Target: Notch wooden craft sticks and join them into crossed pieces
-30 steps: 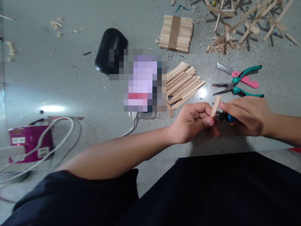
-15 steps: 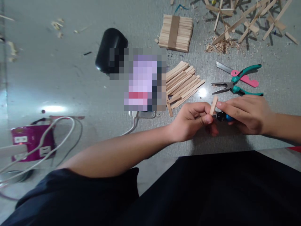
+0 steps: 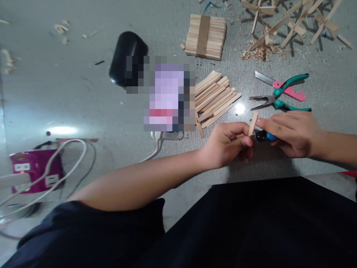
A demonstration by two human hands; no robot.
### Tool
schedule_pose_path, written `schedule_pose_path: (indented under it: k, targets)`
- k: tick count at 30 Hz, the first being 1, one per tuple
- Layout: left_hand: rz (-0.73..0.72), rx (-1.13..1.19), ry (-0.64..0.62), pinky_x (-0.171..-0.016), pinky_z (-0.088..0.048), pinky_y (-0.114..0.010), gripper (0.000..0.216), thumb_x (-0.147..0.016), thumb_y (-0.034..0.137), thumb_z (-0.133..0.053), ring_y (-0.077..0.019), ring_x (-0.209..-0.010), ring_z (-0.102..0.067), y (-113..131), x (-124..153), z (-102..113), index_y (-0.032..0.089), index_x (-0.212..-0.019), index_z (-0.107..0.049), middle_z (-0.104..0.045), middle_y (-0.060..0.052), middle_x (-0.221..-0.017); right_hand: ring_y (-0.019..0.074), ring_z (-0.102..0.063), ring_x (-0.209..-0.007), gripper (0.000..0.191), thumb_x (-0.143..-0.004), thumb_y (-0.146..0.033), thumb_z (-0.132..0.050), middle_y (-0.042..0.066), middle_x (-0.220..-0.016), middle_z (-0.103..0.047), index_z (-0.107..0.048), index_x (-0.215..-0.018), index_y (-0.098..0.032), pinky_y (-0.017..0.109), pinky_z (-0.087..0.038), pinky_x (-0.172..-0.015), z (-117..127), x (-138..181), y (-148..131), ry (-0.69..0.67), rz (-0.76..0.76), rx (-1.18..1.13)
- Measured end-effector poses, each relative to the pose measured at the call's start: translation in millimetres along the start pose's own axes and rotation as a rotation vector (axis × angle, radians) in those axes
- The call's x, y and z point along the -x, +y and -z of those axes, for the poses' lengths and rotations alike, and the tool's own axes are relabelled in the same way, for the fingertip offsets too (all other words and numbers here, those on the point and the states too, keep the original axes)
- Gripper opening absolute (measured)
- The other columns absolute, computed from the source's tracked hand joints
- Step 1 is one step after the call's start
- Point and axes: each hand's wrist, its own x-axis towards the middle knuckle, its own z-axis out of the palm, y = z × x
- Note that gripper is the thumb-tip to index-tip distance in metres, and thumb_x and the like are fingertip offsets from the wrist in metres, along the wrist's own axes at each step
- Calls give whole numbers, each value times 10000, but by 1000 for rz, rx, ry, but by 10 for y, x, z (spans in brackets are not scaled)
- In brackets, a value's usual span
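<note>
While the left hand [image 3: 226, 143] pinches a wooden stick [image 3: 253, 123] above the bench [image 3: 117, 119], the right hand [image 3: 295, 130] grips a blue-and-black knife [image 3: 261, 136], its blade [image 3: 252, 137] at the stick's lower end; the stick leans less than a second ago, suggesting the cut is progressing.

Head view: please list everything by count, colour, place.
Table: one, grey, beneath
Bundle: one, pale, top
Loose sticks: many, pale, below bundle
Joined sticks: several, pale, top right
Shavings: pile, tan, top right
Pliers: one, teal, right
Knife: one, pink, under pliers
Rounded object: one, black, upper left
Blurred device: one, lilac, centre
Cables: several, white, left
Socket box: one, purple, left
Scraps: several, pale, left
Tool: one, blue-black, right
Held stick: one, pale, beside tool
Clothing: dark, bottom
Left grip: one, on held stick
Right grip: one, on tool
</note>
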Motion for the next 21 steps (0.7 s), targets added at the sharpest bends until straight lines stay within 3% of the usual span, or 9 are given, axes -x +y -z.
schedule_pose_path:
  k: [7,14,21]
  targets:
    - [-85,-79,-13,-409,-396,-152,610,-975,693,-957,-45,-416,-500,-38,-6,-16,202,-788,-647,-631,52,-575,224,-793,-884,458,-1246,-303,-439,46,-1061,-844,-522,-1687,-209,348,-542,-741,-13,-37,-19,28,7,-29]
    - [-142,-148,20,-500,-437,-196,680,-961,777,-923,-68,-490,-532,-21,-49,-39,214,-750,-606,-617,49,-565,239,-784,-917,606,-1181,-254,-517,62,-1114,-845,-461,-1782,-201,350,-567,-780,6,-67,32,-10,43,-65]
    - [-90,-136,68,-467,-430,-199,650,-933,787,-943,-77,-501,-549,14,-35,-53,210,-770,-692,-686,15,-611,233,-755,-870,496,-1199,-289,-487,56,-1037,-812,-564,-1677,-185,348,-537,-747,-37,-52,-3,38,5,-6]
